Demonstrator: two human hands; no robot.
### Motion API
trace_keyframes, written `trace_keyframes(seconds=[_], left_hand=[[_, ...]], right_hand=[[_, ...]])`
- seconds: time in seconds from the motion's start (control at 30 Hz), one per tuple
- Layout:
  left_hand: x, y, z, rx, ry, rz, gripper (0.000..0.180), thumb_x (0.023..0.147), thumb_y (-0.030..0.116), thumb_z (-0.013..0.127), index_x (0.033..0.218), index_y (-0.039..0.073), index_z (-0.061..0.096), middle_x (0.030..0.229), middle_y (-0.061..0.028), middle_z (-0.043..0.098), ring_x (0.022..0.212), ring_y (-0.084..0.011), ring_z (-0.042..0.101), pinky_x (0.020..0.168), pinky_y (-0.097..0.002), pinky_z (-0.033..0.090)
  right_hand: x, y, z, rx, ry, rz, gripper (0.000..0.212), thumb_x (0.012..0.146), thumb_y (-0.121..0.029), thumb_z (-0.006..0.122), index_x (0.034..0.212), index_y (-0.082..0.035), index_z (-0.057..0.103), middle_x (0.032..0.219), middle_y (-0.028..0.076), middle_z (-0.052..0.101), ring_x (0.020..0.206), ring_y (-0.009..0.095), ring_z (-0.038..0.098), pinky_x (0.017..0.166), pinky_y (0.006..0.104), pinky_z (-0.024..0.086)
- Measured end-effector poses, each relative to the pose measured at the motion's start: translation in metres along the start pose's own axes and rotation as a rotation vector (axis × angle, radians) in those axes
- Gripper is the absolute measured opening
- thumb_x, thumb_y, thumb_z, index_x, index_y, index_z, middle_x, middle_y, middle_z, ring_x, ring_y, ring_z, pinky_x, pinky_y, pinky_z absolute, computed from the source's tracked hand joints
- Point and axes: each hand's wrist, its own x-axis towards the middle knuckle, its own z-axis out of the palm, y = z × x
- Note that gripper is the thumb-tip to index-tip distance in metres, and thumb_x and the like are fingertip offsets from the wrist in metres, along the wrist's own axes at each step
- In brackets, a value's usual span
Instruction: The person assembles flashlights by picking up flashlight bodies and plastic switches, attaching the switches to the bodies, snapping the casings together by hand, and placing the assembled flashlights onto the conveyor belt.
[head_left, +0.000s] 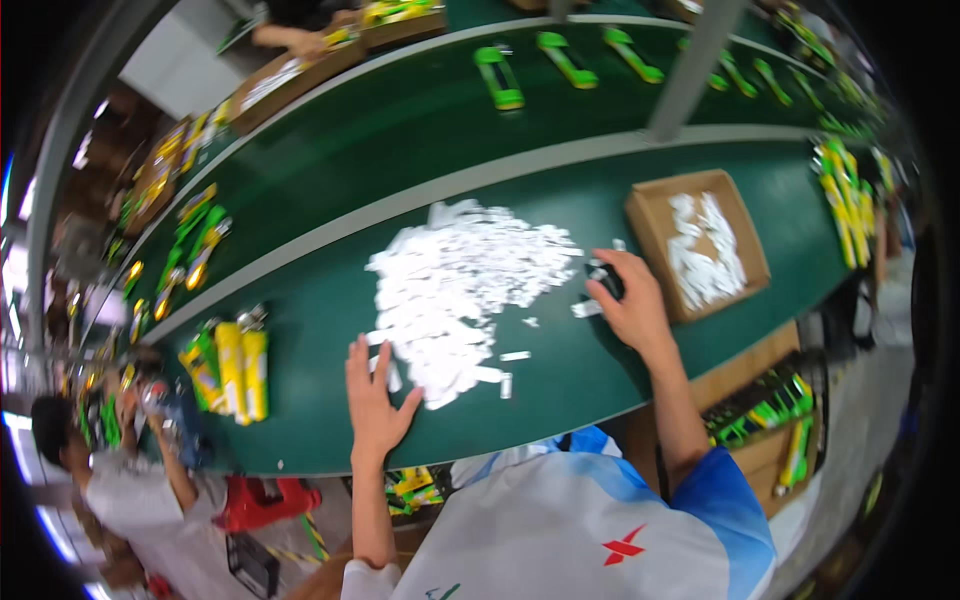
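A large heap of small white pieces (450, 290) is spread over the green table, with a few strays along its near right side. Flat at the near left border of the heap lies my left hand (375, 412), open, fingers apart and touching the outermost pieces. To the right of the heap, my right hand (637, 305) is curled around a small black object (608, 280), partly covered by the fingers, its kind unclear. Some white pieces lie right beside that hand. Close to its right stands an open cardboard box (757, 262) with white pieces inside.
Yellow-and-green packages (240, 370) lie at the table's left end, more (845, 200) at the far right. Beyond a grey rail (480, 180), green packages (565, 60) sit in a row on a belt. A grey post (690, 75) rises there. A co-worker (140, 500) is at left.
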Motion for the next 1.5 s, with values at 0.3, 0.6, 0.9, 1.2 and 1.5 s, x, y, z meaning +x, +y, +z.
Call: trace_keyframes(seconds=[0.3,0.6,0.9,1.2,1.5], left_hand=[[0.053,0.019,0.04,-0.312,0.108,0.096,0.064,0.09,0.023,0.065,0.144,-0.002,0.042,0.154,-0.0231,0.035,0.143,-0.04,0.032,0.118,-0.0462,0.025],[0.034,0.063,0.037,-0.423,0.307,0.181,0.028,0.1,0.015,0.055,0.117,-0.006,0.062,0.115,-0.0175,0.065,0.106,-0.0282,0.061,0.098,-0.0393,0.045],[0.036,0.13,0.061,-0.636,-0.145,0.56,0.013,0.09,0.0,0.06,0.1,-0.006,0.065,0.091,-0.0177,0.066,0.081,-0.0338,0.063,0.075,-0.0403,0.05],[0.028,0.162,0.056,-0.795,-0.2,0.502,0.014,0.086,-0.001,0.061,0.099,-0.004,0.066,0.09,-0.0166,0.067,0.078,-0.0301,0.062,0.07,-0.036,0.05],[0.079,0.162,-0.001,-0.219,0.203,0.707,0.073,0.074,0.017,0.083,0.14,0.011,0.051,0.14,-0.0206,0.048,0.135,-0.0382,0.041,0.108,-0.0531,0.037]], right_hand=[[-0.052,0.0,-0.031,0.013,0.366,-0.081,0.023,0.079,-0.004,0.074,0.101,-0.007,0.072,0.097,0.012,0.069,0.089,0.029,0.067,0.078,0.0358,0.055],[-0.248,0.074,-0.256,-0.729,1.077,0.689,0.016,0.089,-0.015,0.064,0.097,-0.005,0.071,0.088,0.015,0.071,0.079,0.028,0.069,0.072,0.0392,0.054],[-0.471,0.183,-0.299,-1.303,0.412,1.432,0.059,0.076,-0.03,0.076,0.13,-0.013,0.059,0.121,0.017,0.066,0.107,0.037,0.064,0.094,0.0426,0.052],[-0.344,0.061,-0.221,-0.622,1.345,0.983,0.052,0.083,-0.021,0.077,0.125,-0.001,0.056,0.102,0.014,0.07,0.086,0.026,0.068,0.079,0.0369,0.054],[-0.067,-0.087,-0.084,0.063,-0.013,0.248,0.048,0.071,-0.011,0.08,0.116,-0.006,0.065,0.107,0.012,0.061,0.097,0.032,0.064,0.085,0.0369,0.052]])
